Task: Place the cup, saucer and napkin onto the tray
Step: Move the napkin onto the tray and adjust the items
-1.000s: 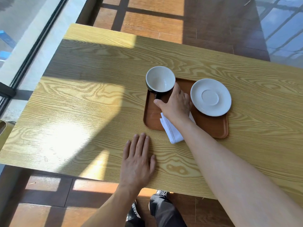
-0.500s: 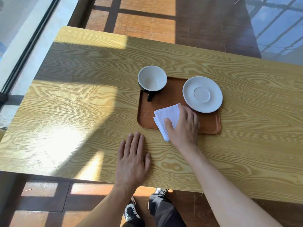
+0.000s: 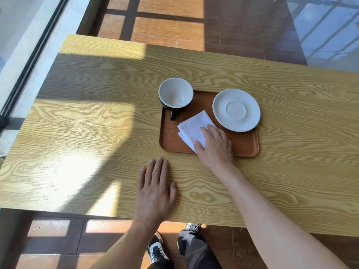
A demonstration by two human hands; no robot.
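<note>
We see the right hand [image 3: 215, 146] pinching the folded white napkin [image 3: 195, 130] on the brown tray [image 3: 244, 146], between the black cup [image 3: 175, 94] at its far-left corner and the white saucer [image 3: 236, 110], while the left hand [image 3: 155, 191] lies flat and open on the wooden table [image 3: 87, 133].

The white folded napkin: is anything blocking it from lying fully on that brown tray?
Nothing visible does. The white folded napkin lies on the brown tray under the right hand, on bare tray between the black-handled cup and white saucer.
</note>
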